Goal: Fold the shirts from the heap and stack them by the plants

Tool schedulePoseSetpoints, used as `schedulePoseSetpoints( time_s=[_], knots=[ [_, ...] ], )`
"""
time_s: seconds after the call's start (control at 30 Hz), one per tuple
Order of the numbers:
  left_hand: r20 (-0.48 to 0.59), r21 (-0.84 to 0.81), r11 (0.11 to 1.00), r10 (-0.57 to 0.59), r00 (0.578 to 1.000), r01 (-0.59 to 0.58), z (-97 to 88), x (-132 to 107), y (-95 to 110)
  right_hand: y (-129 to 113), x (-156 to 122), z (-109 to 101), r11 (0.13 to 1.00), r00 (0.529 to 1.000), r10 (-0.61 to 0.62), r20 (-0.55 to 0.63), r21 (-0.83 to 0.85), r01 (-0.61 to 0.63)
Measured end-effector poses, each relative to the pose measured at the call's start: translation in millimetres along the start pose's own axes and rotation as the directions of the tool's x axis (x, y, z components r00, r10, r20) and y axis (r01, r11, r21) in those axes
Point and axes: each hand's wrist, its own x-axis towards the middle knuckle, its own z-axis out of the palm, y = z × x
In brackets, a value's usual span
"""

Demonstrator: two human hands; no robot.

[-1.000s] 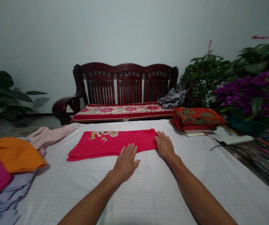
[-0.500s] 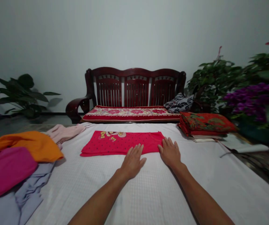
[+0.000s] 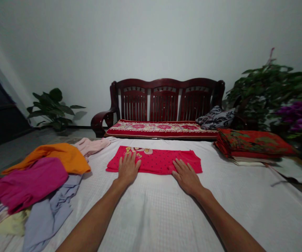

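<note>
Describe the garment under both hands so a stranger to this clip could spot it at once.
In front of the dark wooden bench lies a white cloth. On it, under the left hand and right hand, is a folded hot-pink garment. Unlike the loose clothes heap at left and the red patterned stack at right, it is dark-dotted, with a yellow-and-cream print.

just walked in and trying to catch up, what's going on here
A person's left hand and right hand are spread over a folded, bright pink dotted cloth garment, near its left and right ends. It lies on a white, faintly checked cloth. To the left is a loose heap of orange, magenta and pale grey-lilac clothes; to the right, a folded stack of red patterned fabric. Behind stands a dark red-brown wooden bench.
</note>
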Motion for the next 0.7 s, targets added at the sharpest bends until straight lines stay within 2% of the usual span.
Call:
schedulePoseSetpoints(
  time_s=[0.13, 0.23, 0.33, 0.47, 0.57, 0.7],
  knots=[
    [0.095, 0.149, 0.983, -0.121, 0.988, 0.106, -2.7, 0.9, -43.0, 3.1, 0.1, 1.3, 1.0, 1.0, 0.019, -0.013, 0.01, -0.019],
    [0.103, 0.072, 0.991, -0.118, 0.988, 0.111, -5.6, 6.1, -61.0, 3.5, -0.6, 2.5, 0.999, 0.999, 0.032, -0.031, 0.026, -0.031],
    [0.108, -0.078, 0.969, -0.226, 0.968, 0.235, -16.3, 20.7, -74.9, 4.5, -1.3, 4.0, 0.998, 0.998, 0.051, -0.049, 0.045, -0.049],
    [0.08, -0.061, 0.909, -0.408, 0.909, 0.413, -30.9, 42.6, -94.3, 6.5, -1.5, 5.1, 0.995, 0.994, 0.072, -0.08, 0.081, -0.066],
    [0.104, -0.056, 0.895, -0.436, 0.894, 0.443, -34.5, 53.6, -103.5, 7.5, -1.1, 5.1, 0.993, 0.991, 0.08, -0.108, 0.1, -0.07],
    [0.139, -0.089, 0.881, -0.451, 0.882, 0.465, -32.9, 63.1, -106.0, 8.2, -1.0, 3.9, 0.99, 0.986, 0.085, -0.146, 0.125, -0.067]
  ],
)
